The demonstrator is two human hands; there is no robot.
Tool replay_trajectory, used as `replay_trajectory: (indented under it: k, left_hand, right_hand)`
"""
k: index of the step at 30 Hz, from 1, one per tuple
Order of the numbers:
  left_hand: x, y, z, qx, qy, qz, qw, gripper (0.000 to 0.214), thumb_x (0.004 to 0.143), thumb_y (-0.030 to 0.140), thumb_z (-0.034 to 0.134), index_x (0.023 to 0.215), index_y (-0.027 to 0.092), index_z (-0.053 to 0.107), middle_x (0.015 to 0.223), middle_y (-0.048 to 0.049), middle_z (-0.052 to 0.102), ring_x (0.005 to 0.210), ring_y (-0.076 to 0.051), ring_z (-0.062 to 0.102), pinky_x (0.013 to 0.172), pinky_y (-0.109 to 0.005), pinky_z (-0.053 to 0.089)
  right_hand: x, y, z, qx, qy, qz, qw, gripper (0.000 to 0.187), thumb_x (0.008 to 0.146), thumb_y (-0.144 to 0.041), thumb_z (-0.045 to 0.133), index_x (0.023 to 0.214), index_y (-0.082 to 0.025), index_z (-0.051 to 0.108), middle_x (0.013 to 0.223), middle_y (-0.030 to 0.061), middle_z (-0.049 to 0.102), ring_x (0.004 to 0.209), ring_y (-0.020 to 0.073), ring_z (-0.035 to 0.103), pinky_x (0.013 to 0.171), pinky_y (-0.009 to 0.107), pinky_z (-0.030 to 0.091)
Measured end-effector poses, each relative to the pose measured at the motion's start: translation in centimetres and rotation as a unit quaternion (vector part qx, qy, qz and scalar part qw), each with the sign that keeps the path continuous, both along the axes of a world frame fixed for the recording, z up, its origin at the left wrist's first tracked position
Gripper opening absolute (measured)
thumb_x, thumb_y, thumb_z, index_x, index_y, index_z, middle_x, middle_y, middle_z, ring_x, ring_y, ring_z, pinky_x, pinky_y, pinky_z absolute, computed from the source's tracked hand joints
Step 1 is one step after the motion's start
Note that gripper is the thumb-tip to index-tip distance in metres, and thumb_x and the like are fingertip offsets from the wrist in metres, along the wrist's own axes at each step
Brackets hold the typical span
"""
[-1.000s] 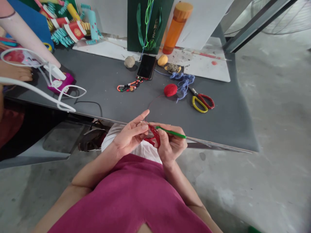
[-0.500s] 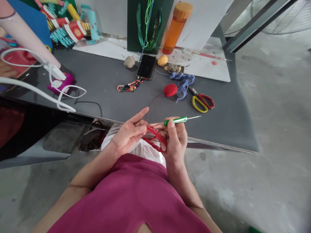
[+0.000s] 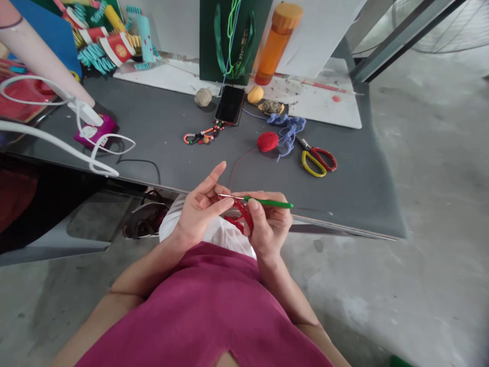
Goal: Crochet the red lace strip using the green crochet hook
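- grey desk [image 3: 171, 153], pretty cluttered tbh
- scissors [image 3: 318, 159] with one yellow and one red handle, lying flat just beside a tangle of blue yarn [image 3: 287, 127]
- black phone [image 3: 230, 104] face up, string of beads [image 3: 202, 135] at its near end
- orange bottle [image 3: 275, 43] leaning next to a dark green bag [image 3: 208, 61]
- paper-cup crafts [image 3: 114, 41] in the far left corner
- white cable [image 3: 57, 145] looping on the left, someone else's arm [image 3: 38, 56] above it

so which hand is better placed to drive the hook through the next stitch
Right, probably. The right hand grips the green crochet hook, its metal tip aimed at the red crochet piece, which the left hand pinches with its index finger raised.
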State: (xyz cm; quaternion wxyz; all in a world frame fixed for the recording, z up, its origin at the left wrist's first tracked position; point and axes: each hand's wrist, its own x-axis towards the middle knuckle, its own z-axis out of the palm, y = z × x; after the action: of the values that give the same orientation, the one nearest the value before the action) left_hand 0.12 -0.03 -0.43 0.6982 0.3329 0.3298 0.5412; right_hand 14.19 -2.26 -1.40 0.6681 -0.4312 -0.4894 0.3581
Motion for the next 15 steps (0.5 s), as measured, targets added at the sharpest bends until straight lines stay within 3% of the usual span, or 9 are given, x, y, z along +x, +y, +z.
replay_trajectory:
  k: [3, 6, 11, 15]
  left_hand:
    - [0.2, -0.1, 0.0, -0.002, -0.017, 0.007, 1.0, 0.073, 0.075, 0.028, 0.096, 0.143, 0.03, 0.071, 0.076, 0.0071, 0.07, 0.073, -0.007, 0.065, 0.079, -0.02, 0.055]
    - [0.2, -0.2, 0.2, -0.032, -0.051, -0.015, 0.998, 0.072, 0.076, 0.025, 0.096, 0.143, 0.028, 0.07, 0.073, 0.0081, 0.07, 0.07, -0.007, 0.065, 0.075, -0.02, 0.055]
    - [0.0, -0.2, 0.5, -0.092, -0.103, -0.053, 0.989, 0.065, 0.074, 0.019, 0.096, 0.135, 0.028, 0.074, 0.069, 0.0103, 0.067, 0.067, -0.005, 0.066, 0.076, -0.019, 0.054]
    - [-0.1, -0.1, 0.6, -0.102, -0.109, -0.058, 0.987, 0.066, 0.072, 0.018, 0.097, 0.134, 0.029, 0.075, 0.071, 0.0105, 0.066, 0.067, -0.005, 0.064, 0.077, -0.02, 0.054]
  right_hand:
    - [0.3, 0.1, -0.7, 0.139, -0.131, -0.03, 0.981, 0.018, 0.096, -0.018, 0.074, 0.108, -0.031, 0.077, 0.103, 0.0005, 0.088, 0.07, 0.0154, 0.08, 0.06, 0.029, 0.065]
    - [0.0, 0.3, -1.1, 0.194, -0.171, -0.049, 0.965, 0.025, 0.094, -0.014, 0.075, 0.111, -0.033, 0.079, 0.109, 0.002, 0.087, 0.089, 0.0205, 0.084, 0.073, 0.035, 0.069]
    - [-1.1, 0.4, -0.8, 0.112, -0.015, -0.056, 0.992, 0.007, 0.096, -0.023, 0.075, 0.098, -0.029, 0.078, 0.089, -0.0004, 0.086, 0.077, 0.0188, 0.082, 0.066, 0.033, 0.067]
    - [-1.0, 0.0, -0.6, 0.032, 0.02, -0.079, 0.996, 0.006, 0.098, -0.033, 0.072, 0.099, -0.027, 0.072, 0.085, -0.0008, 0.084, 0.074, 0.0181, 0.083, 0.062, 0.03, 0.066]
